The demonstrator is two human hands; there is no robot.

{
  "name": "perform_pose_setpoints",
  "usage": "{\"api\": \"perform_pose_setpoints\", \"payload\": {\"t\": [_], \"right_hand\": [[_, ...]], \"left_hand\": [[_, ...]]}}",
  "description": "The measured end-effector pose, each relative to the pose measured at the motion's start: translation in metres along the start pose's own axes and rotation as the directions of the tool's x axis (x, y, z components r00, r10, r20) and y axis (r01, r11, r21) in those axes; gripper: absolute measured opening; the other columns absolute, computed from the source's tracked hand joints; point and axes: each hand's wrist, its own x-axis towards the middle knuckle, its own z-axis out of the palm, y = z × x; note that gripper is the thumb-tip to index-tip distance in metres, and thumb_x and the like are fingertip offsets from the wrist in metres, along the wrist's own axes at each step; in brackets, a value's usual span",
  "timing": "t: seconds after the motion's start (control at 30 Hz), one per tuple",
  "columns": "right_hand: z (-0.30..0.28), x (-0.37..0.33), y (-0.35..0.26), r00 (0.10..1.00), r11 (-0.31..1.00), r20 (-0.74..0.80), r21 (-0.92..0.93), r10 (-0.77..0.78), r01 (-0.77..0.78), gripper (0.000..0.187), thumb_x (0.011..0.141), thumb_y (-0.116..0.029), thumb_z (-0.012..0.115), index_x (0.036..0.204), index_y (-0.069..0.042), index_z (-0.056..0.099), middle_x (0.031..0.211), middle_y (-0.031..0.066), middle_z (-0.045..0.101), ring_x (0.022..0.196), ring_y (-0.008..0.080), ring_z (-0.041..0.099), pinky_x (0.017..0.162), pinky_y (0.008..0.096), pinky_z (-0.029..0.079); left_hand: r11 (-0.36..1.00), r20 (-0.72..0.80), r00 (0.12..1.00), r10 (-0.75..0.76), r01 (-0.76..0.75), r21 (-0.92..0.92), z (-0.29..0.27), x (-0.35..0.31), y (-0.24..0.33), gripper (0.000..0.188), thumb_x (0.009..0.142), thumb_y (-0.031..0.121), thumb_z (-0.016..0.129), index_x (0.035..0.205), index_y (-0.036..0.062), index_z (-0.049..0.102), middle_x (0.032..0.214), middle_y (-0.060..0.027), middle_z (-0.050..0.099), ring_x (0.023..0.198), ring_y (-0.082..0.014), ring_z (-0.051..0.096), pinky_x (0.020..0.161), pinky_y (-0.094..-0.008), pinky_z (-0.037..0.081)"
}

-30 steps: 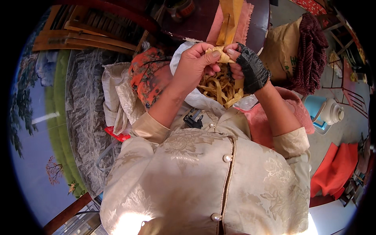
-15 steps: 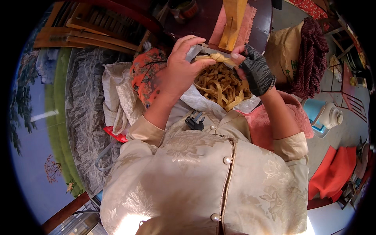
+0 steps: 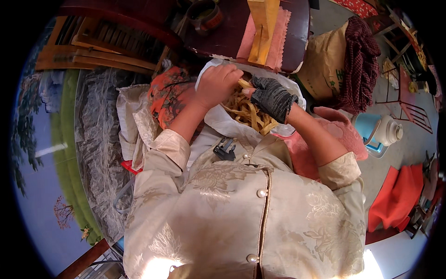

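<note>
My left hand [image 3: 219, 83] is bare and closed, its fingers curled over one end of a tan strip [image 3: 243, 84]. My right hand [image 3: 274, 98], in a dark grey fingerless glove, pinches the same strip close beside the left. Much of the held strip is hidden behind my fingers. Below both hands lies a heap of similar tan, ribbon-like strips [image 3: 251, 114] inside a white bag [image 3: 218, 120] with its mouth spread wide. I cannot tell what the strips are made of.
Ahead stands a dark red table [image 3: 227, 37] with a mug [image 3: 204, 16], a pink towel [image 3: 281, 37] and a wooden stand [image 3: 263, 35]. A brown sack [image 3: 323, 60] sits to its right, near a blue and white flask [image 3: 385, 131]. Folded wooden chairs [image 3: 107, 46] lean at left.
My hands have come down and closer together over the bag. My left fingers, spread before, are now curled in. The knot seen earlier on the strip is hidden now.
</note>
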Motion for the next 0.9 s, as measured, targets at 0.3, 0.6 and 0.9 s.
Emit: {"api": "perform_pose_setpoints", "payload": {"t": [0.3, 0.6, 0.9], "right_hand": [[-0.020, 0.020, 0.013, 0.956, 0.986, -0.286, 0.168, 0.060, -0.012, 0.030, 0.078, -0.029, 0.061, 0.085, -0.001, 0.059, 0.067, 0.0104, 0.059, 0.061, 0.0185, 0.055, 0.061, 0.0305, 0.044], [-0.051, 0.039, 0.013, 0.887, 0.983, -0.444, 0.177, 0.128, -0.054, 0.031, 0.078, -0.031, 0.063, 0.070, -0.005, 0.048, 0.057, 0.0008, 0.047, 0.051, 0.0092, 0.043, 0.046, 0.0245, 0.036], [-0.058, 0.058, 0.022, 0.860, 0.988, -0.507, -0.099, 0.056, -0.122, 0.032, 0.078, -0.029, 0.060, 0.090, 0.001, 0.057, 0.080, 0.0182, 0.059, 0.072, 0.0291, 0.057, 0.068, 0.0368, 0.044]], "left_hand": [[0.780, 0.155, 0.911, -0.383, 0.409, -0.474, 0.023, 0.027, -0.007, 0.016, 0.086, 0.016, 0.051, 0.099, 0.0071, 0.049, 0.070, -0.0037, 0.054, 0.059, -0.0190, 0.053, 0.055, -0.0280, 0.044], [-0.254, 0.662, 0.622, -0.418, 0.619, -0.743, 0.011, 0.056, -0.019, 0.021, 0.090, 0.023, 0.049, 0.105, 0.0089, 0.048, 0.062, 0.0066, 0.036, 0.050, -0.0035, 0.031, 0.049, -0.0201, 0.034], [0.122, 0.597, 0.580, -0.554, 0.766, -0.631, 0.030, 0.069, -0.029, 0.022, 0.084, 0.026, 0.055, 0.094, 0.0065, 0.059, 0.065, 0.0005, 0.052, 0.054, -0.0082, 0.047, 0.048, -0.0231, 0.037]]}}
